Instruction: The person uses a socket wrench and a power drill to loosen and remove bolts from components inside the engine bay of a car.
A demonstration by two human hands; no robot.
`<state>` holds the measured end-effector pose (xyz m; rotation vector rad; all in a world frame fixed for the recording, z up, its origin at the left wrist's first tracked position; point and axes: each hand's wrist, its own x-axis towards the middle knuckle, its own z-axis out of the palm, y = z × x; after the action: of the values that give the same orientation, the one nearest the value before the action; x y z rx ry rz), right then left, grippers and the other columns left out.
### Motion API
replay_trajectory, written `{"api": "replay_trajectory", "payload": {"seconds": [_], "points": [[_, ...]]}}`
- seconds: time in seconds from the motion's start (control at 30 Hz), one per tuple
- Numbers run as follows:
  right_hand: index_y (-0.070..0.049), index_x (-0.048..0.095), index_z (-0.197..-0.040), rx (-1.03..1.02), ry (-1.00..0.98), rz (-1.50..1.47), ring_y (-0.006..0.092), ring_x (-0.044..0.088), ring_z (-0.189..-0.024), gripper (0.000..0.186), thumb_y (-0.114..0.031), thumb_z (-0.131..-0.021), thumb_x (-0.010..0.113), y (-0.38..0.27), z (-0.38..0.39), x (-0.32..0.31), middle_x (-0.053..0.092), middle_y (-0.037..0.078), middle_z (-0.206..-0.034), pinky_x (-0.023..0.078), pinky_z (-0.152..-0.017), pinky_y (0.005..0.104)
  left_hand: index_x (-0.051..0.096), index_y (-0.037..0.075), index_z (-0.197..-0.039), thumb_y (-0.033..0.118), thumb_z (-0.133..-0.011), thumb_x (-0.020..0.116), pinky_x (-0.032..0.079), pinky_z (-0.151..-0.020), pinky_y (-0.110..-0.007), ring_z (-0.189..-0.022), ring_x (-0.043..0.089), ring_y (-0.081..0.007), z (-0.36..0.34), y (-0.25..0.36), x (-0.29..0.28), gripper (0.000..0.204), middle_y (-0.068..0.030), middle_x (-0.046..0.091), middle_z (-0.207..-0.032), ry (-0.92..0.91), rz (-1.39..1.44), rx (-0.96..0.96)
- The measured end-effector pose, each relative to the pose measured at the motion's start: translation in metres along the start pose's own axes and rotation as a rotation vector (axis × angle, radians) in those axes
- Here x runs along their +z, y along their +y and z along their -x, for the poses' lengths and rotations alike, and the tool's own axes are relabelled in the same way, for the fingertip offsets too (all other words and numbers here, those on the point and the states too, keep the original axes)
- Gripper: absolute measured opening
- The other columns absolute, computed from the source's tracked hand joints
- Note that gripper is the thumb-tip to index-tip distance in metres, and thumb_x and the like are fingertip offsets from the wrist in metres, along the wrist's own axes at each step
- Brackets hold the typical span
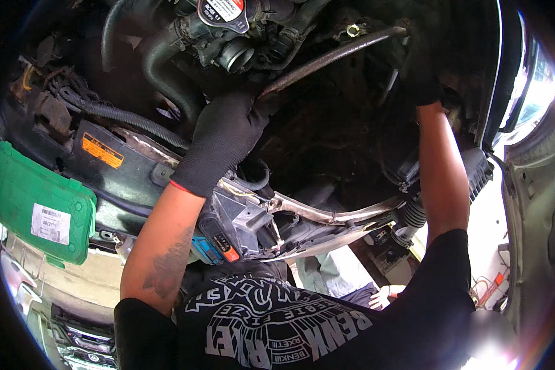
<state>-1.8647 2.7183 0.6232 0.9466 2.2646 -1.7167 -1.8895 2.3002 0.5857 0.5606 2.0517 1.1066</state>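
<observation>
My left hand (223,135), in a black knit glove, is closed on the lower left end of a long, curved, brownish metal bar or pipe (330,57) in the engine bay. Just above it sit an open metal-rimmed outlet (237,58) and a capped coolant fitting (222,15); a thick black hose (169,74) curves down to its left. My right hand (422,77), also dark-gloved, reaches into deep shadow at the right, near the far end of that bar. Its fingers are hidden.
A green plastic lid (40,191) lies at the left. A blue and black device (219,237) sits on the front frame (345,216) below my left arm. Corrugated conduit (117,114) runs along the left. Another person's hand (379,299) shows below, beside light cloth (333,277).
</observation>
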Motion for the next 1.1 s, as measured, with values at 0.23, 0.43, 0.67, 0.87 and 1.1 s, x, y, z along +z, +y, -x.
{"api": "replay_trajectory", "payload": {"seconds": [0.23,0.43,0.67,0.87,1.1], "points": [[-0.003,0.062,-0.122,-0.892,0.079,1.223,0.0316,0.064,-0.103,0.030,-0.019,-0.097,0.061,0.014,0.006,0.023,0.067,0.013,-0.115,0.050,-0.091,0.0421,0.063,0.003,-0.119,0.031,-0.094,0.059,0.052,-0.087,-0.054,-0.101,0.064,-0.0464,-0.007,-0.054,0.059,0.037,-0.0286,0.066,-0.109,-0.068,-0.102,0.103],[-0.002,0.064,-0.119,-1.038,0.017,1.090,0.0355,0.066,-0.103,0.026,-0.015,-0.096,0.060,-0.014,0.042,0.085,0.069,0.020,-0.109,0.050,-0.091,0.0446,0.054,0.001,-0.132,0.018,-0.095,0.053,0.043,-0.102,-0.053,-0.119,0.055,-0.0470,-0.027,-0.076,0.081,0.041,-0.0304,0.053,-0.131,-0.219,-0.188,0.124],[-0.002,0.063,-0.124,-0.842,-0.024,0.989,0.0340,0.067,-0.103,0.034,-0.024,-0.098,0.062,-0.010,0.048,0.097,0.070,0.019,-0.110,0.050,-0.093,0.0407,0.062,0.000,-0.122,0.012,-0.092,0.054,0.044,-0.100,-0.054,-0.115,0.058,-0.0444,-0.083,-0.141,0.130,0.034,-0.0269,0.063,-0.116,-0.164,-0.537,0.339],[-0.002,0.063,-0.124,-0.575,0.313,0.851,0.0343,0.067,-0.103,0.034,-0.025,-0.098,0.063,0.023,0.017,0.030,0.070,0.019,-0.110,0.050,-0.093,0.0406,0.067,0.001,-0.111,0.017,-0.089,0.059,0.053,-0.084,-0.049,-0.095,0.067,-0.0400,-0.052,-0.027,0.051,0.028,-0.0227,0.068,-0.103,-0.083,-0.302,0.295],[-0.002,0.064,-0.124,-0.460,0.291,0.702,0.0347,0.067,-0.103,0.035,-0.025,-0.097,0.064,0.009,0.056,0.005,0.070,0.019,-0.110,0.050,-0.093,0.0404,0.069,0.000,-0.099,0.023,-0.089,0.064,0.054,-0.079,-0.051,-0.087,0.067,-0.0428,-0.012,0.051,-0.002,0.025,-0.0255,0.068,-0.093,-0.353,-0.304,-0.052]]}}
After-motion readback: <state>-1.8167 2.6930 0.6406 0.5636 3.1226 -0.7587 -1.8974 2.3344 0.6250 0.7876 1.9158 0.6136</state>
